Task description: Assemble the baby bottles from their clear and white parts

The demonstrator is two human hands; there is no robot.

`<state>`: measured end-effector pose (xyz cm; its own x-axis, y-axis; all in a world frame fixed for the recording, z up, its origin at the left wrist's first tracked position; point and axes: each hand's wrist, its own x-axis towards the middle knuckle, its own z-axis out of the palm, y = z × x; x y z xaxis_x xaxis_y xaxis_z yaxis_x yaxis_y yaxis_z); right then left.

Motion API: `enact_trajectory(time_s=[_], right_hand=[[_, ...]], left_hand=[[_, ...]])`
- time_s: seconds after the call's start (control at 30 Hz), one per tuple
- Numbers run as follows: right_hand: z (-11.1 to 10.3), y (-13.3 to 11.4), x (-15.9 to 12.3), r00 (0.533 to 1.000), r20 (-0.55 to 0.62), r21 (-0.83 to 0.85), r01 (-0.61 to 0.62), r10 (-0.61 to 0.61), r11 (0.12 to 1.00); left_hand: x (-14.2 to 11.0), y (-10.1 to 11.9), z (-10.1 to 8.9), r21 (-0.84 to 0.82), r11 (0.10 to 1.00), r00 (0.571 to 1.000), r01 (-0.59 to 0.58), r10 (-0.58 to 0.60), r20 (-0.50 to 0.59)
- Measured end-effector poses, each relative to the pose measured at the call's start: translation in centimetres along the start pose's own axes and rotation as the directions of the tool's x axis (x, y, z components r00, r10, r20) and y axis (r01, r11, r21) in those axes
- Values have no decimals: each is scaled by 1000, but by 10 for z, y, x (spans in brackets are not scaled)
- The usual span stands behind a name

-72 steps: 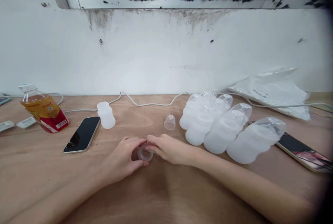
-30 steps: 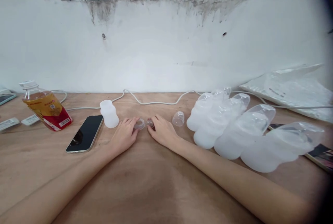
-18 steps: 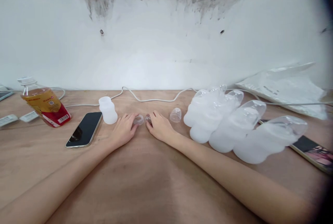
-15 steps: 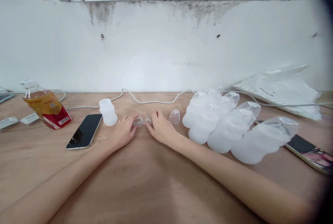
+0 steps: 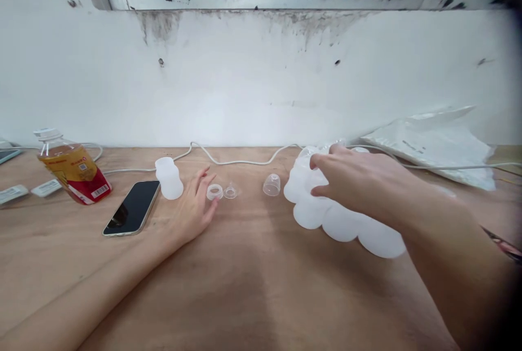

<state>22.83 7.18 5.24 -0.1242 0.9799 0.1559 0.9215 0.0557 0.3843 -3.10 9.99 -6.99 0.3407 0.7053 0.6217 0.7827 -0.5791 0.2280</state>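
My left hand [image 5: 196, 204] rests on the table with its fingers apart, beside a clear screw ring [image 5: 215, 192]. Just right of the ring lies a clear bottle nipple [image 5: 230, 191]. A clear dome cap [image 5: 271, 185] stands farther right. Behind my left hand is a frosted white bottle body [image 5: 168, 178] without a cap. My right hand [image 5: 346, 171] is over the cluster of frosted baby bottles [image 5: 312, 212], thumb and fingers spread around the upper part of one. Whether it touches that bottle I cannot tell, and the hand hides several of the caps.
A phone [image 5: 132, 208] and a drink bottle [image 5: 75, 168] stand left of my arm. A white cable [image 5: 232, 162] runs along the wall. A plastic bag [image 5: 432, 141] lies at the back right, and a second phone shows partly beside my right forearm.
My right hand has left the nipple and moved right, up over the bottle cluster. My left hand has drawn back slightly and its fingers have opened away from the ring.
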Motion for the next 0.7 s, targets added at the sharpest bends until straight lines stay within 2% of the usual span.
enact_trajectory(time_s=[0.07, 0.13, 0.2, 0.27, 0.33, 0.37, 0.47, 0.57, 0.63, 0.7], right_hand=[[1, -4, -3, 988, -108, 113, 127, -115, 985], [-4, -12, -12, 943, -211, 290, 311, -257, 905], [-10, -23, -22, 913, -237, 475, 406, -331, 780], [-16, -35, -28, 913, -192, 610, 398, -359, 686], [-18, -45, -30, 904, -135, 678, 383, -406, 627], [-19, -49, -29, 896, -116, 693, 383, -429, 611], [-18, -59, -26, 882, -71, 697, 377, -465, 610], [-18, -64, -24, 869, 2, 666, 369, -495, 649], [-18, -65, -22, 837, 31, 639, 404, -547, 654], [-19, -64, -18, 817, 7, 614, 452, -577, 647]], left_hand=[[2, 23, -18, -47, 998, 997, -48, 45, -68], [2, 49, -37, -135, 987, 996, -87, 82, -40], [2, 71, -51, -303, 949, 986, -87, 124, 107], [2, 85, -57, -485, 872, 944, 67, 102, 313], [1, 90, -57, -562, 803, 906, 198, 68, 417], [1, 90, -55, -578, 784, 906, 226, 49, 421], [0, 86, -50, -549, 807, 920, 215, 21, 391], [-2, 83, -48, -449, 877, 905, 168, 43, 423], [-1, 82, -49, -452, 877, 891, 160, 69, 449], [0, 81, -49, -481, 855, 869, 197, 75, 489]])
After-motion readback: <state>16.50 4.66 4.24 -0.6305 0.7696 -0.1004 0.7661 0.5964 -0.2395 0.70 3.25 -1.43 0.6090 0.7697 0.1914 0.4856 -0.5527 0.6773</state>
